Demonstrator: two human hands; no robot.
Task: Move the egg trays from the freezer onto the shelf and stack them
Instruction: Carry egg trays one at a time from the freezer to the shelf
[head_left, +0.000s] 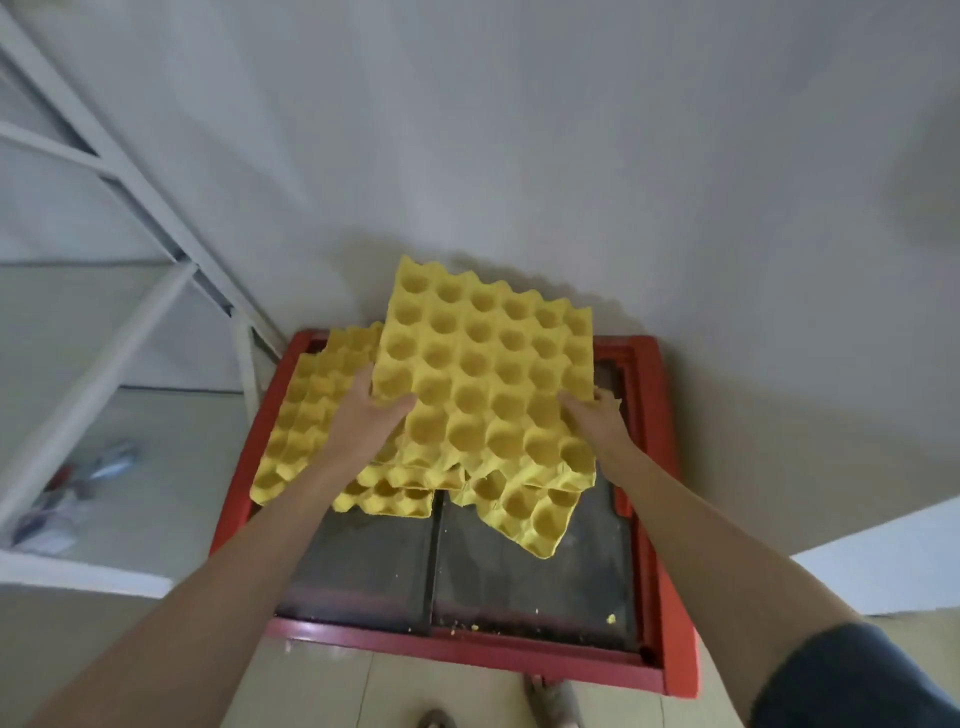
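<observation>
Top tray (483, 374) is gripped at both side edges by left hand (363, 415) and right hand (597, 421), above freezer (649, 519). Other trays (301, 426) remain there; shelf (130, 467) not yet stacked.

Soft, even daylight fills the scene, fairly bright with no hard glare. A faint, diffuse shadow falls on the wall (519, 156) just behind the top egg tray (483, 374), so the light perhaps comes from behind the person. The wide lens bends the shelf frame (130, 171) at the left edge. The clutter on the shelf (78, 493) and the sleeve (852, 675) are blurred.
</observation>
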